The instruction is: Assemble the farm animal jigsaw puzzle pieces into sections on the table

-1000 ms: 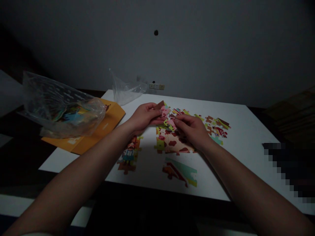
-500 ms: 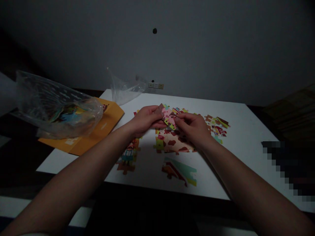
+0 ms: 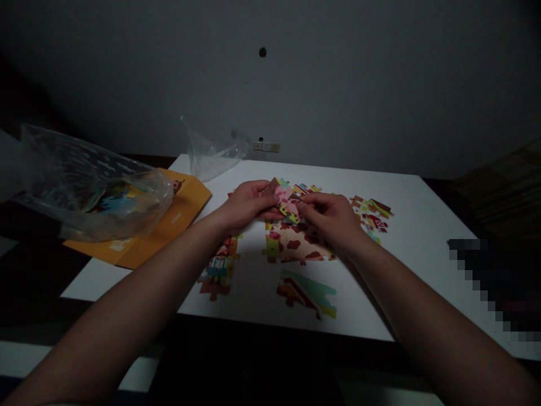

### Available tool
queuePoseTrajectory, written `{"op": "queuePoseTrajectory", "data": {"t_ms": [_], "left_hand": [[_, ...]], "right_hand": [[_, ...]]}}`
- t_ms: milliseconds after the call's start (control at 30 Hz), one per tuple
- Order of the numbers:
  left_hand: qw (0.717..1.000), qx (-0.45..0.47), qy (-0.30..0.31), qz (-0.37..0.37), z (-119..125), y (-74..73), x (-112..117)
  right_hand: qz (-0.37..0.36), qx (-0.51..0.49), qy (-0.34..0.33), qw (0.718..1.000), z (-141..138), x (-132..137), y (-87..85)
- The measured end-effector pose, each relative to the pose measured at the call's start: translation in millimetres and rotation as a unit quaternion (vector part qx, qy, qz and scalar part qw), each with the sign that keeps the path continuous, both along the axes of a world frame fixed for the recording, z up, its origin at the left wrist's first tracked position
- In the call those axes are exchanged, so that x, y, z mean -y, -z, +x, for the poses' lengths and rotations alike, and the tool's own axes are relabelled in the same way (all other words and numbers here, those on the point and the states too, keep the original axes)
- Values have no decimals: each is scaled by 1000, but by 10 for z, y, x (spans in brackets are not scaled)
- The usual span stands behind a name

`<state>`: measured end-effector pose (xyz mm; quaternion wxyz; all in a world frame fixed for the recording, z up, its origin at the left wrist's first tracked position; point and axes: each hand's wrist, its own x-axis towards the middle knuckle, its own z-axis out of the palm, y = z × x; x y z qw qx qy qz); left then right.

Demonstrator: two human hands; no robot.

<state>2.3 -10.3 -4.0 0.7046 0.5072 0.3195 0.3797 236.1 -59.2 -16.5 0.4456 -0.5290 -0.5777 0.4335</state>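
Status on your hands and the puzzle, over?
Left hand and right hand gripping pink puzzle pieces. Brown-spotted section on table, partly hidden by right hand. Filled bag off left, apart from both hands.

Two hands [image 3: 248, 206] [image 3: 332, 220], two bags [image 3: 71, 169] [image 3: 213, 158], several puzzle pieces [image 3: 302, 243] (exact count unclear).

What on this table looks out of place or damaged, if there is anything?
The orange folder juts past the left edge of the white table, and the clear bag lying on it reaches out further, so both look a little precarious. The held pink puzzle pieces show no clear damage.
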Motion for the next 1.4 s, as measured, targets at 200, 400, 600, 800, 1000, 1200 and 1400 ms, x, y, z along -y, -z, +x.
{"op": "queuePoseTrajectory", "data": {"t_ms": [200, 400, 600, 800, 1000, 1200, 1400], "left_hand": [[1000, -20, -12, -2, 7, -19, -7], [999, -8, -31, -11, 45, -24, 10], [997, 33, -75, 11, 79, -12, 41], [995, 46, -83, 7, 99, -36, 61], [997, 26, -73, -10, 124, -9, 69], [998, 33, -52, -23, 145, 18, 98], [996, 39, -68, -41, 128, 5, 110]], "right_hand": [[-64, -80, 15, 995, -2, -39, 11], [-80, -217, -91, 969, 15, -29, -72], [-24, -288, -28, 957, -63, -25, -100], [-45, -255, 54, 964, -99, -75, -56], [-14, -252, 67, 965, -103, -92, -76], [-22, -254, 63, 965, -121, -80, -26], [-22, -201, 79, 976, -127, -67, -12]]}}
